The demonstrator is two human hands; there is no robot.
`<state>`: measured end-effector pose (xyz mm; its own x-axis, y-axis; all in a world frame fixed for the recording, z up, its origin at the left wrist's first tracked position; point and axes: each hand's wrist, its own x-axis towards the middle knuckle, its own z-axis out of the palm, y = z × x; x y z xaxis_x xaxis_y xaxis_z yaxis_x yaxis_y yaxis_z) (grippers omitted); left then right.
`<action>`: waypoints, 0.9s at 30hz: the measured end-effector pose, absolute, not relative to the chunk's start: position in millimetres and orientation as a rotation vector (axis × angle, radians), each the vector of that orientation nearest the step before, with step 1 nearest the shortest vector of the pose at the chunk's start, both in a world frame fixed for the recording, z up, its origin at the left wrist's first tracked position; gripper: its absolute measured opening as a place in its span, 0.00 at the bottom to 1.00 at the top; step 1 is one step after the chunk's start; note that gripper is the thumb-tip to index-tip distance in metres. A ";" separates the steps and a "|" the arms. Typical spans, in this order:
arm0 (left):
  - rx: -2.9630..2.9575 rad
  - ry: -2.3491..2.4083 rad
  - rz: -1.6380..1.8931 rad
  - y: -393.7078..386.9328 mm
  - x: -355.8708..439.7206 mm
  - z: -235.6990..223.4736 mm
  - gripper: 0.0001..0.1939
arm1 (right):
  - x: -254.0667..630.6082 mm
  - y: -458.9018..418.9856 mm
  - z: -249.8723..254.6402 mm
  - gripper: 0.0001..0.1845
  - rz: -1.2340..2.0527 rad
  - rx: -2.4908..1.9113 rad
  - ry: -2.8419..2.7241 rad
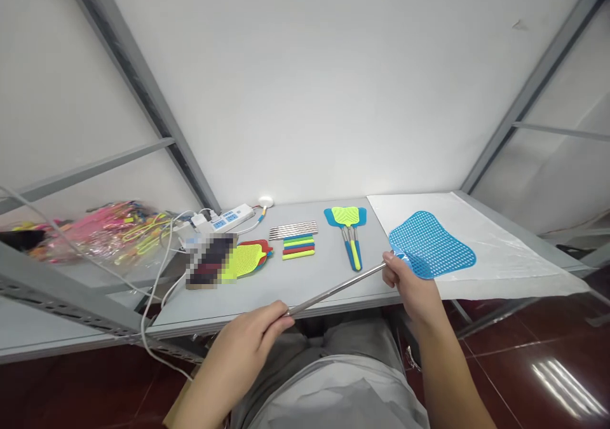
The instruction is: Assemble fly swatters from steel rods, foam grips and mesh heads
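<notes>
A blue fly swatter head (433,245) with a perforated face points to the right, joined to a metal rod (338,287). My right hand (405,283) is closed around the neck where the blue head meets the rod. The rod's bare far end is pinched between the thumb and fingers of my left hand (262,327). Held at a slant over the table's front edge, the rod rises toward the right. Behind it on the table lie swatters with handles (350,238), in blue and yellow-green.
Metal rods (293,230) lie in a row behind several coloured handles (298,246). Loose swatter heads (250,258) are stacked left, beside a pixelated patch. A power strip (231,218) with white cables stands behind. White sheeting (495,257) covers the table's right; bagged colourful items (105,232) lie far left.
</notes>
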<state>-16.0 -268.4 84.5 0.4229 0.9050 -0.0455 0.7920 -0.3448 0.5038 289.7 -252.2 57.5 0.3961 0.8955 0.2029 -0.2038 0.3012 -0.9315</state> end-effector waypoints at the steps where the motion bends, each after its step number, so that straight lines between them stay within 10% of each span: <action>1: 2.236 1.457 0.337 -266.0 -23.3 82.9 0.16 | 293.0 -252.3 58.6 0.20 0.849 -0.983 -0.832; 15: 2.449 1.747 0.984 -236.6 -109.3 55.5 0.19 | 352.9 -262.7 81.9 0.21 0.661 -0.912 -0.532; 27: 2.594 1.579 0.972 -263.2 6.2 71.2 0.10 | 252.0 -261.7 52.0 0.27 0.973 -1.009 -1.016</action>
<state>6.2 -263.2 71.2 0.3243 0.7909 0.5190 0.8195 -0.5090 0.2634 252.0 -261.7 52.0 0.2340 0.9515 0.1996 -0.1578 0.2397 -0.9579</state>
